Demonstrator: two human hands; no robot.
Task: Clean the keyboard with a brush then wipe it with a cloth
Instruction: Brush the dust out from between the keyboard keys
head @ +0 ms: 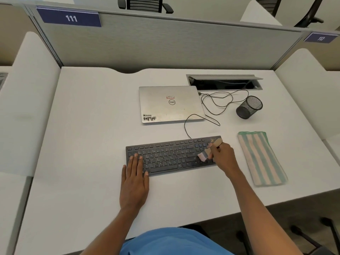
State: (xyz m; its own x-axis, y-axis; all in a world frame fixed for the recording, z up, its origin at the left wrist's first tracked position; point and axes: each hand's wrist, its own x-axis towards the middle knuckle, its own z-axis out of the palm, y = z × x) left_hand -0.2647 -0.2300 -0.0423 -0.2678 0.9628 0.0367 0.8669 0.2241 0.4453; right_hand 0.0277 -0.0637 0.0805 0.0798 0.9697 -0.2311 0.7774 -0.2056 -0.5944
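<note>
A black keyboard lies on the white desk in front of me. My right hand grips a wooden-handled brush over the keyboard's right end, with the pale bristles down on the keys. My left hand lies flat with straight fingers on the keyboard's left end, its palm on the desk. To the right of the keyboard, a folded cloth with green and cream stripes rests on the desk, apart from both hands.
A closed silver laptop sits behind the keyboard. A black cable loops from the keyboard toward an open cable hatch. A black mesh pen cup lies tipped at the back right. A grey partition borders the desk's far edge.
</note>
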